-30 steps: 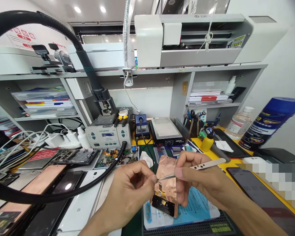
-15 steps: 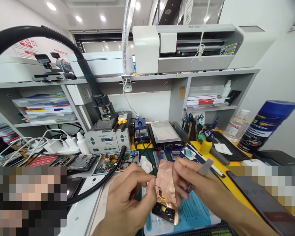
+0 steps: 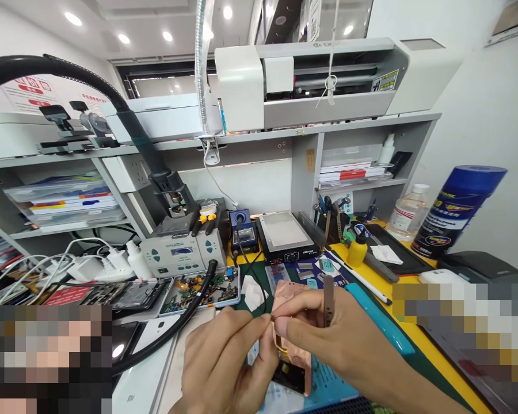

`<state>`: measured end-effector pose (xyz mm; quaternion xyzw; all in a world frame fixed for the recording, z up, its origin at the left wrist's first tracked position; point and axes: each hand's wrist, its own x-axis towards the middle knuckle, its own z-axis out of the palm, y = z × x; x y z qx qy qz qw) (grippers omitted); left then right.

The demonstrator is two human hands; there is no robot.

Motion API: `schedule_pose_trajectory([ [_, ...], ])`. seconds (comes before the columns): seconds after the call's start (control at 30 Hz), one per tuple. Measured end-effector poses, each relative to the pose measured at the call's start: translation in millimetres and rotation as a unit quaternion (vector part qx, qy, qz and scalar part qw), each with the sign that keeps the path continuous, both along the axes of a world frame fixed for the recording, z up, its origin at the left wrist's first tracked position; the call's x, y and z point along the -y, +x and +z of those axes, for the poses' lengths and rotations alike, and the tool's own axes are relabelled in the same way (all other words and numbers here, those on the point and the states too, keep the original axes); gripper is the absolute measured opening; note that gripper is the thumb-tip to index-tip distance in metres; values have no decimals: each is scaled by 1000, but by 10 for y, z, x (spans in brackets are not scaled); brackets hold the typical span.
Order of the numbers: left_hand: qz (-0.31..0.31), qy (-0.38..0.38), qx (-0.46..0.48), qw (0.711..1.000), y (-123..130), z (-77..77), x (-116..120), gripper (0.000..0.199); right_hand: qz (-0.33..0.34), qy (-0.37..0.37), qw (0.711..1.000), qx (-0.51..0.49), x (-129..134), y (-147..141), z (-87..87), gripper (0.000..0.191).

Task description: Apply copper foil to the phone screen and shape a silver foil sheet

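A phone screen part backed with copper foil stands between my hands, with a yellow flex strip and a black lower end showing. My left hand is closed in a pinch at the foil's left edge; what its fingertips hold is too small to make out. Beside them, my right hand brings its thumb and index finger together over the foil. A flat grey metal tool sticks up from that same hand, tucked against the fingers. Under the part lies a blue printed mat, partly covered by my hands.
A tray of small electronic parts and a white tissue lie beyond my left hand. A heating plate stands behind. On the right are a turquoise strip, a yellow bottle and a blue spray can.
My right hand has moved left from the foil's right edge to meet my left fingertips. The grey tool has turned upright. The whole view has shifted slightly.
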<state>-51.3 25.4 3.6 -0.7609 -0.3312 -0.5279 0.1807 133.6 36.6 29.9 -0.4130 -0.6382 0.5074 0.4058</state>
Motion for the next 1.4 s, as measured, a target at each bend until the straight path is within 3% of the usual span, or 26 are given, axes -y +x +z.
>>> schedule_pose_trajectory([
  [0.1, 10, 32, -34, 999, 3, 18, -13, 14, 7, -9, 1000, -19, -5, -11, 2, 15],
  [0.43, 1, 26, -109, 994, 9, 121, 1, 13, -12, 1, 1000, -6, -8, -26, -9, 13],
  [0.6, -10, 25, -102, 994, -2, 65, -20, 16, -15, 8, 1000, 7, -6, -38, 9, 14],
  [0.67, -21, -3, -68, 997, 6, 31, -23, 20, -10, -3, 1000, 10, -2, -36, 3, 14],
  [0.77, -55, -109, 5, 992, 38, 20, -9, 19, 4, -28, 1000, 1, -5, -23, -14, 13],
  [0.93, -110, -278, 110, 948, 77, 47, 18, 17, 24, -68, 997, -13, -31, 13, -1, 13],
  [1.1, -168, -423, 194, 869, 58, 34, -15, 22, 49, -82, 995, -22, -56, 50, 8, 12],
  [1.2, -200, -466, 222, 832, 53, 25, -26, 22, 56, -87, 994, -28, -56, 69, 3, 11],
  [1.4, -217, -500, 233, 805, 59, 28, -6, 20, 81, -86, 992, -35, -62, 78, 13, 11],
])
